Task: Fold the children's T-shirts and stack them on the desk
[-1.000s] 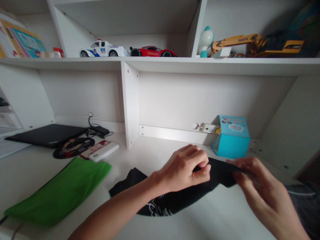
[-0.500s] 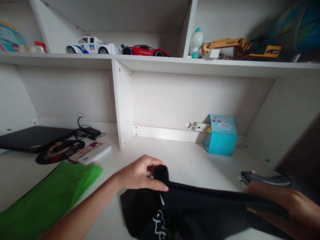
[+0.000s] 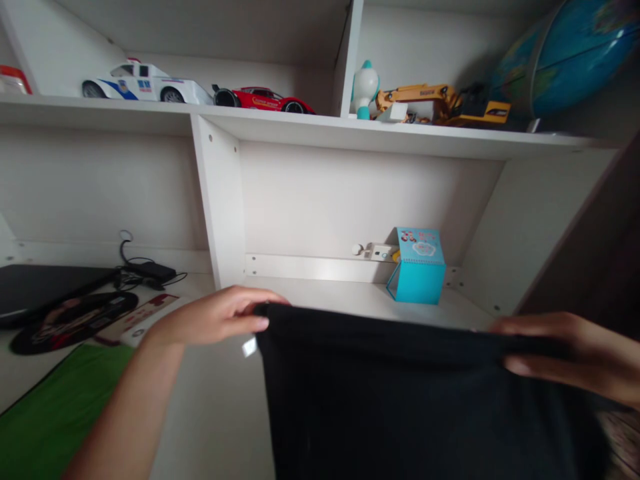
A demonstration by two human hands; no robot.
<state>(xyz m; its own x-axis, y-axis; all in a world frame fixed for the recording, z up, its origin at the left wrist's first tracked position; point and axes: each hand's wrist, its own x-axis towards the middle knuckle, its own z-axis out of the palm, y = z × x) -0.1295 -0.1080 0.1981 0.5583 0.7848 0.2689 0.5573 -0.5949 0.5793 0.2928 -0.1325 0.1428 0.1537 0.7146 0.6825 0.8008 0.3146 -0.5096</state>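
The black garment (image 3: 400, 400), pinched at its top edge by left hand (image 3: 215, 319) and right hand (image 3: 565, 353), hides the desk (image 3: 220, 427) below the fingers.

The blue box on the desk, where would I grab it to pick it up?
Take the blue box by its two side walls, coming from the front and above. It stands upright and square-sided, with the wall close behind it and the black cloth, held by both hands, low in front.
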